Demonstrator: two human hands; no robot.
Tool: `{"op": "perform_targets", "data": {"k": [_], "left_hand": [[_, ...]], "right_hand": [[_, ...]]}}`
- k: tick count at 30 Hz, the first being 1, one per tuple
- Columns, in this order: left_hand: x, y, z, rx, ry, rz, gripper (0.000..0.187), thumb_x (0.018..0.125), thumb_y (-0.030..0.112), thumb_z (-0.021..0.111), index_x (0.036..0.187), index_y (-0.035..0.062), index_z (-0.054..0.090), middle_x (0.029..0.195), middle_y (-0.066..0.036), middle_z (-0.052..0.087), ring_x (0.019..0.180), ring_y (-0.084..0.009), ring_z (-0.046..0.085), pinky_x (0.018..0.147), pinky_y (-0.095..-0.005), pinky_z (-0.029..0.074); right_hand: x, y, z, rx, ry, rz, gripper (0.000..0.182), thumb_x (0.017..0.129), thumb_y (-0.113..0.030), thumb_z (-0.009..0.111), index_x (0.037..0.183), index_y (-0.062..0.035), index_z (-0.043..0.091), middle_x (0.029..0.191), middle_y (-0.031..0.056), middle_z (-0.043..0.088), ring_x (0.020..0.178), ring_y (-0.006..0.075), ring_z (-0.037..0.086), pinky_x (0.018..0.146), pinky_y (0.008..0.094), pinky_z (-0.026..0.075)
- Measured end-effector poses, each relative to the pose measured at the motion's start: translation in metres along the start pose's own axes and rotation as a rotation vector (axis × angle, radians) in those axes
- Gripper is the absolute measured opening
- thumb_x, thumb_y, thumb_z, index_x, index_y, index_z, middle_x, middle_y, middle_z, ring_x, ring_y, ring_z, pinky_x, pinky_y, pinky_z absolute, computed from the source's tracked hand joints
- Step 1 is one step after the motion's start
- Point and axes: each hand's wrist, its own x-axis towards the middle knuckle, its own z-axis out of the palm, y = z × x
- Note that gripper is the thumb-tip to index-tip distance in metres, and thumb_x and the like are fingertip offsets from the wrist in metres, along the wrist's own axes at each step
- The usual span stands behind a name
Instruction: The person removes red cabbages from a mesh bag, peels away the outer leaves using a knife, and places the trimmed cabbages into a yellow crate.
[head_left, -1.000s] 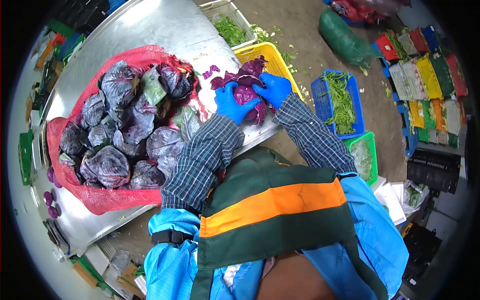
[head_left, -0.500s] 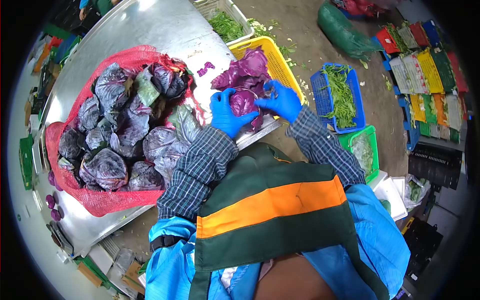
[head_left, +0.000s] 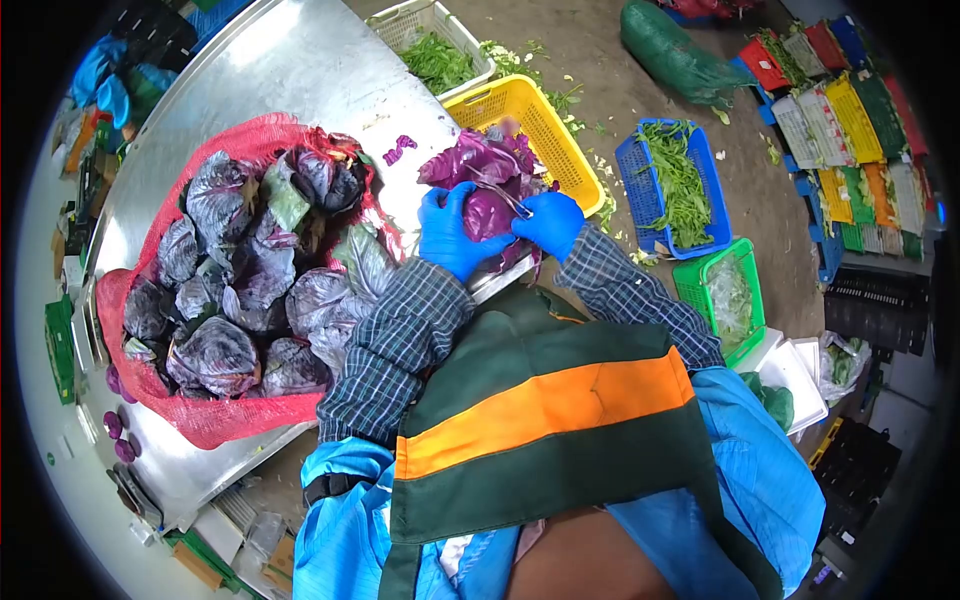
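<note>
Drawn in closer to the left hand (head_left: 450,232), the right hand (head_left: 550,225) is bunched beside the purple cabbage (head_left: 486,215); whether it pinches a leaf I cannot tell. The left curls around the cabbage's near side, and steadying it there should help leaves pull cleanly. Left of that hand, a red mesh sack (head_left: 205,418) holds dark cabbages (head_left: 214,355); right of the right hand, a blue crate (head_left: 629,170) holds greens (head_left: 681,185).
</note>
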Motion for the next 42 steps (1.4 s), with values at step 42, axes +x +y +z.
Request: {"op": "perform_targets", "data": {"k": [42], "left_hand": [[-0.054, -0.025, -0.015, -0.109, 0.078, 0.131, 0.093, 0.051, 0.035, 0.084, 0.130, 0.0159, 0.041, 0.128, -0.023, 0.034, 0.116, -0.0402, 0.039, 0.100, -0.0489, 0.035]], "right_hand": [[0.042, 0.033, 0.008, 0.309, 0.205, -0.074, 0.042, 0.074, -0.036, 0.071, 0.104, -0.0068, 0.065, 0.082, 0.0134, 0.065, 0.073, 0.0241, 0.063, 0.068, 0.0369, 0.049]]}}
